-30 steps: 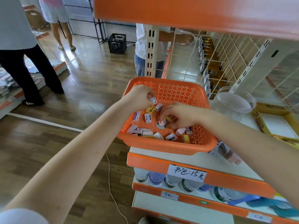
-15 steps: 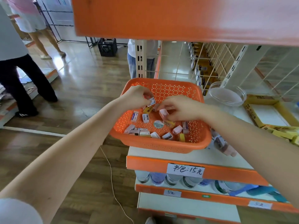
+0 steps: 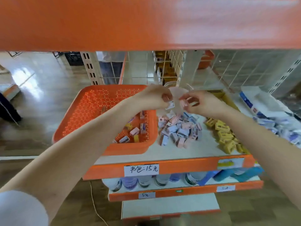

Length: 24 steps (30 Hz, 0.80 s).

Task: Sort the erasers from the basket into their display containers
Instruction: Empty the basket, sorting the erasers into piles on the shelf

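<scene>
Orange perforated basket (image 3: 81, 115) sits at the left end of the shelf (image 3: 171, 152). A few loose erasers (image 3: 135, 131) lie in its near right corner.

Left hand (image 3: 154, 97) pinches a white-labelled eraser (image 3: 170, 105) between thumb and curled fingers. Right hand (image 3: 203, 104) pinches a pink eraser (image 3: 184, 103) the same way. The hands are close together, apart, in front of a clear container (image 3: 178, 91), which is blurred.

Pile of pink and lavender erasers (image 3: 179, 130) lies on the shelf at 3 o'clock from the basket, below both hands. Yellow boxes (image 3: 225, 137) lie at 3 o'clock from the pile; their print is unreadable.

Handwritten tag (image 3: 140, 169) on the shelf edge reads "书包:15元". The lower tag (image 3: 146, 195), at its 6 o'clock, reads "5元".
</scene>
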Motion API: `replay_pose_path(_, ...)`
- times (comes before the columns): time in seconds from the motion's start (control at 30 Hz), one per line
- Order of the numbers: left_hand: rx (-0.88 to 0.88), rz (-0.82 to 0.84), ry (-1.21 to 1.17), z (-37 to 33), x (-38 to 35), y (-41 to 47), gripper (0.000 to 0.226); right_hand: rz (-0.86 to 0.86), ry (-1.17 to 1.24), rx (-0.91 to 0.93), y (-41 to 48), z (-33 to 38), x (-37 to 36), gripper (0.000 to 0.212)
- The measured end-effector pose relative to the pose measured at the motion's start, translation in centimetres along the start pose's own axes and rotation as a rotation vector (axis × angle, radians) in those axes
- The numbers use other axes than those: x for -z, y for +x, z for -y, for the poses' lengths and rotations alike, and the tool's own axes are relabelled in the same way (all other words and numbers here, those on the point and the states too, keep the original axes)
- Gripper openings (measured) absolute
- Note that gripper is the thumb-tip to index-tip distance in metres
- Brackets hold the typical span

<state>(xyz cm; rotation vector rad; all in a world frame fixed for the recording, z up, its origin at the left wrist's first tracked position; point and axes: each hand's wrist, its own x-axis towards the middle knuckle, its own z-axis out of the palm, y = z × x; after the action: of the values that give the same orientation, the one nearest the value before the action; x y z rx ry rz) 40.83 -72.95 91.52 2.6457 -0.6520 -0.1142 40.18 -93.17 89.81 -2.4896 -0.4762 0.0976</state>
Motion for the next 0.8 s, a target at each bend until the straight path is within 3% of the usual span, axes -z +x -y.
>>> replay_pose_path(0.07,0.01,0.082,0.09,-0.7,-1.1,1.3,0.027,0.034,-0.106,0.003,-0.7,-1.2,-0.4,0.034)
replay_pose_path(0.23,0.07,0.276,0.147,-1.9,-2.9,2.4,0.027,0.13,-0.111,0.014,-1.3,-3.4,-1.6,0.04)
replay_pose_path(0.33,0.076,0.29,0.156,-2.0,-3.5,2.6,0.028,0.137,-0.066,0.015,-1.0,-3.7,-1.6,0.045)
replay_pose_path(0.43,0.103,0.222,0.158,-2.2,-3.6,2.3,0.034,0.161,-0.075,0.04,-1.0,-3.6,-0.6,0.048)
replay_pose_path(0.6,0.092,0.004,0.074,-1.8,-2.0,1.2,0.03,0.079,-0.117,0.132,-0.6,-3.1,0.9,0.036)
replay_pose_path(0.8,0.212,-0.326,-0.111,0.8,0.8,-3.0,0.043,-0.003,0.038,0.266,1.1,1.3,0.2,0.022)
